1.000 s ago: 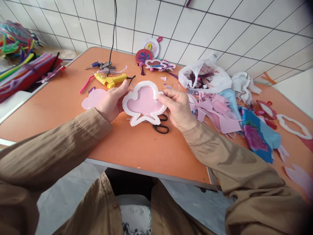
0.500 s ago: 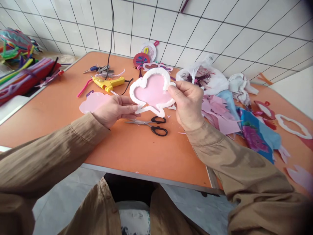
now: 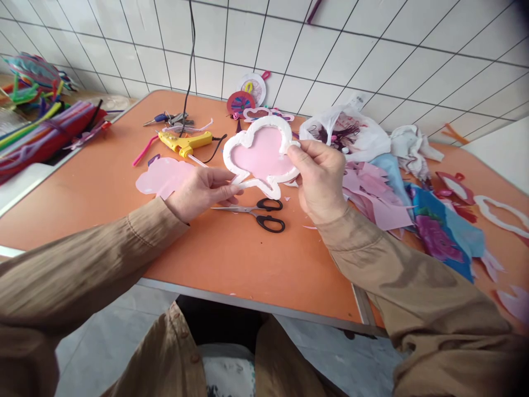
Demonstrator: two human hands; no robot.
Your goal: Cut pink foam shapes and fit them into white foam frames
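Between my two hands, above the table, is a white cloud-shaped frame with pink sheet filling its upper part. My left hand pinches the frame's lower left edge between thumb and fingers. At the upper right edge, my right hand grips it with thumb and forefinger; the other fingers are curled. Black-handled scissors lie on the table just below the frame. Behind my left hand rests a pink cloud-shaped cutout. A yellow glue gun lies beyond that cutout.
On the orange table, pink scraps and floral blue fabric lie at the right. A white plastic bag sits behind them. Colourful pipe cleaners fill the left side. Round ornaments lean near the tiled wall, and a black cord hangs down.
The frame sits slightly further right in view, still held by both hands. My left hand has shifted a little to the right, and the whole view has moved slightly.
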